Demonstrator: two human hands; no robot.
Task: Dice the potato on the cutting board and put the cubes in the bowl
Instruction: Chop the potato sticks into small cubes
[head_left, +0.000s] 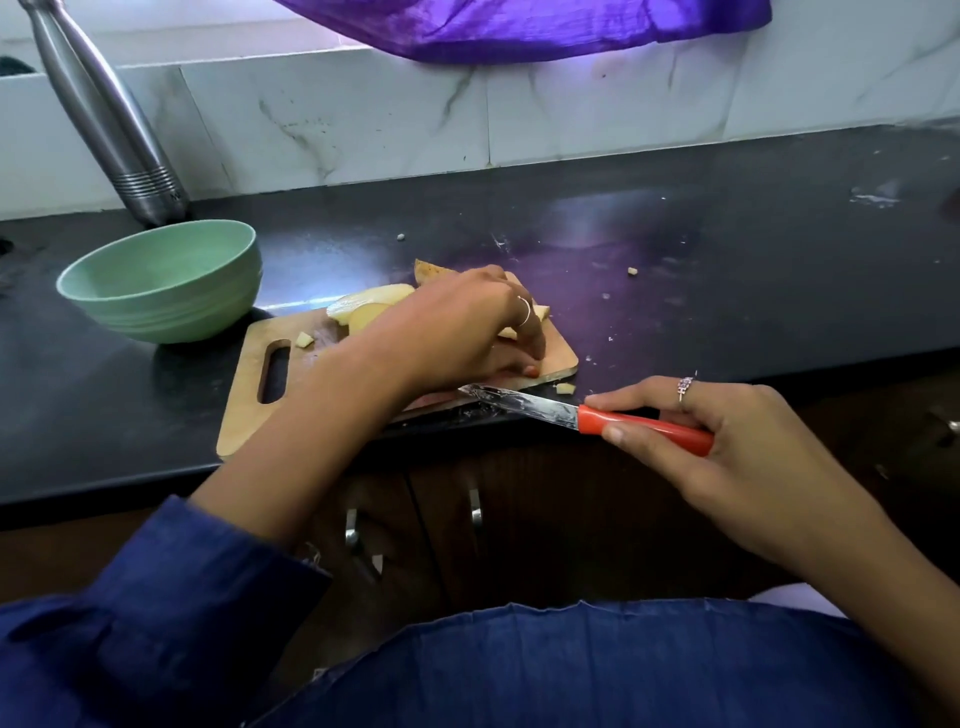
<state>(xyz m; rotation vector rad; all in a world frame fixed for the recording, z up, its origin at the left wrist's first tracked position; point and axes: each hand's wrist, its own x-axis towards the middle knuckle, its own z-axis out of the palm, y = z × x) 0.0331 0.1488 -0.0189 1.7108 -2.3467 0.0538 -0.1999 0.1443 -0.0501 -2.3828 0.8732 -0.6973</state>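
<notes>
Left hand (457, 332) reaches forward, fingers curled down; right hand (727, 441) grips sideways.

One view only, from your head: looks forward and steeply down, close over both hands. Surface (727, 291) runs beyond the hands to the wall; your own lap fills the near edge below them.

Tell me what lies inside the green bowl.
The visible inside of the bowl shows no potato cubes. Its near rim hides the lowest part, so that part cannot be checked.
</notes>
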